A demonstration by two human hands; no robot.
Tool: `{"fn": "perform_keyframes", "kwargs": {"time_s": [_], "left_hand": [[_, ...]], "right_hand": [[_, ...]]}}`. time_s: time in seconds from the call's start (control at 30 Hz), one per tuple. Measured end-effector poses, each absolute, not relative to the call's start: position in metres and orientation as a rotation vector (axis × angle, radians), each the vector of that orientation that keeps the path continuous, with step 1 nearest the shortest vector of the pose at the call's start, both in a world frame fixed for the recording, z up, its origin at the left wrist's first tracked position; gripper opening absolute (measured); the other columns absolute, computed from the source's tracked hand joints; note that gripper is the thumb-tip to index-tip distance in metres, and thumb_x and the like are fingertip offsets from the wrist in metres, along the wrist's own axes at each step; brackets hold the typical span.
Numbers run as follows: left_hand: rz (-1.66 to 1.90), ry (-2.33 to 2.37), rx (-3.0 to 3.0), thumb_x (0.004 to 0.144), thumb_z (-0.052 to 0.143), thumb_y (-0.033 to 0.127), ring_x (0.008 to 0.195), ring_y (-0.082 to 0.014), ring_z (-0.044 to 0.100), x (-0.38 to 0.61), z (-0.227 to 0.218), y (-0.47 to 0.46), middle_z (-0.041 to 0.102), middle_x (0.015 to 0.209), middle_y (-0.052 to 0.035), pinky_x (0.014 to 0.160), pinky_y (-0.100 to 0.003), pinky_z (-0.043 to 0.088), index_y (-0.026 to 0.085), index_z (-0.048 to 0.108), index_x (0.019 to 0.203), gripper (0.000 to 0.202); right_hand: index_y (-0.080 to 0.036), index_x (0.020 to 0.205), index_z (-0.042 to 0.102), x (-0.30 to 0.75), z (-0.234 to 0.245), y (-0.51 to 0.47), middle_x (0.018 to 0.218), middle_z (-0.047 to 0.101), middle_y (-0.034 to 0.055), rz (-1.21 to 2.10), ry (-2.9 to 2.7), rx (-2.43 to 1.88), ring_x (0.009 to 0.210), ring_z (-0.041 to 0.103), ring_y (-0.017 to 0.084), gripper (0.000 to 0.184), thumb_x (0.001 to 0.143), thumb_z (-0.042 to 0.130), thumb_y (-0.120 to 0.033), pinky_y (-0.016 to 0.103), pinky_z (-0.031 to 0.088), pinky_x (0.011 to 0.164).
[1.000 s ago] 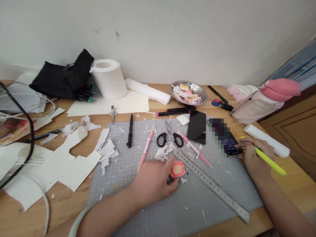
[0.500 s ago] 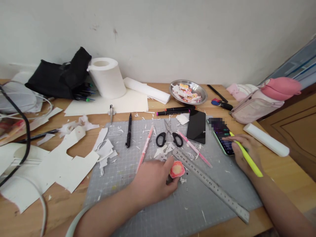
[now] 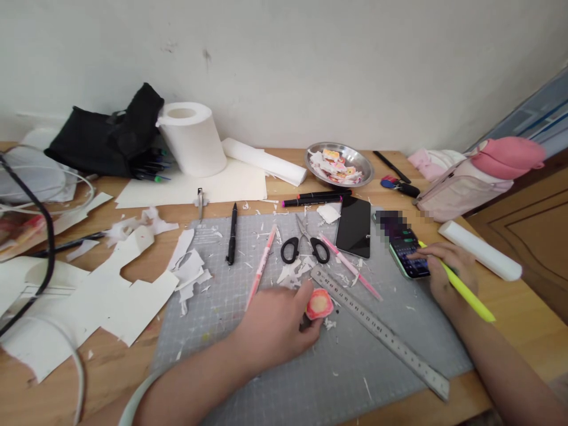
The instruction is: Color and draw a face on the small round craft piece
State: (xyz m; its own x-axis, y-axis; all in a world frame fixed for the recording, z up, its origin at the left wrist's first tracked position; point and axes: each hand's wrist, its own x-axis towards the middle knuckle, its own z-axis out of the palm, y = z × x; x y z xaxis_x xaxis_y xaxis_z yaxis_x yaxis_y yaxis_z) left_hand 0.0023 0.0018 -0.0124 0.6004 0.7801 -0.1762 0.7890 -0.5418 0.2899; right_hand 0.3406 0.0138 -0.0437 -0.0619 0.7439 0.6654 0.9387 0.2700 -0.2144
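My left hand [image 3: 275, 325] rests on the grey cutting mat [image 3: 275, 378], its fingers pinching a small pink and orange paper cutout [image 3: 319, 304]. My right hand [image 3: 444, 269] holds a yellow highlighter [image 3: 465, 290] between its fingers while a fingertip touches the screen of a lit phone [image 3: 406, 251] at the mat's right edge. A steel ruler [image 3: 381, 334] lies slantwise between the two hands. Black-handled scissors [image 3: 306, 245] lie just beyond my left hand.
A dark phone [image 3: 354, 226], pink pens [image 3: 261, 266], a black pen [image 3: 231, 234] and paper scraps litter the mat. Behind stand a toilet roll [image 3: 191, 139], a black bag [image 3: 106, 139], a steel bowl [image 3: 355, 157] of cutouts. A pink bottle [image 3: 479, 177] lies right; cut card [image 3: 102, 296] lies left.
My right hand shifted over the lit phone, first leftward, then slightly back right, swinging the highlighter with it. My left hand and the cutout stayed put.
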Motion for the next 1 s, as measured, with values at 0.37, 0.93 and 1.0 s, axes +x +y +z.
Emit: {"fn": "perform_keyframes", "kwargs": {"time_s": [0.37,0.93,1.0], "left_hand": [[-0.06,1.257,2.485,0.083,0.044,0.038,0.064,-0.0255,0.066,0.0021,-0.01,0.0024,0.068,0.069,-0.0034,0.053,-0.031,0.048,0.022,0.048,0.091,0.019],[-0.047,1.27,2.484,0.083,0.043,0.038,0.062,-0.0243,0.066,0.0023,-0.0106,0.0019,0.068,0.068,-0.0027,0.053,-0.029,0.047,0.022,0.048,0.087,0.017],[-0.054,1.266,2.484,0.083,0.043,0.038,0.063,-0.024,0.066,0.0024,-0.0099,0.0019,0.068,0.067,-0.0026,0.053,-0.029,0.047,0.022,0.048,0.088,0.018]], "right_hand": [[-0.023,0.082,0.062,0.3364,-0.0426,0.0129,0.069,0.069,0.0014,-0.334,-1.759,-1.534,0.082,0.059,0.022,0.023,0.086,0.042,-0.032,0.043,0.041,0.086],[-0.02,0.084,0.064,0.3374,-0.0428,0.0176,0.09,0.068,0.0061,-0.346,-1.675,-1.683,0.086,0.058,0.023,0.026,0.086,0.042,-0.034,0.043,0.041,0.085],[-0.021,0.082,0.064,0.3372,-0.0426,0.0181,0.089,0.068,0.0067,-0.344,-1.62,-1.723,0.086,0.058,0.024,0.027,0.085,0.041,-0.034,0.045,0.04,0.086]]}}
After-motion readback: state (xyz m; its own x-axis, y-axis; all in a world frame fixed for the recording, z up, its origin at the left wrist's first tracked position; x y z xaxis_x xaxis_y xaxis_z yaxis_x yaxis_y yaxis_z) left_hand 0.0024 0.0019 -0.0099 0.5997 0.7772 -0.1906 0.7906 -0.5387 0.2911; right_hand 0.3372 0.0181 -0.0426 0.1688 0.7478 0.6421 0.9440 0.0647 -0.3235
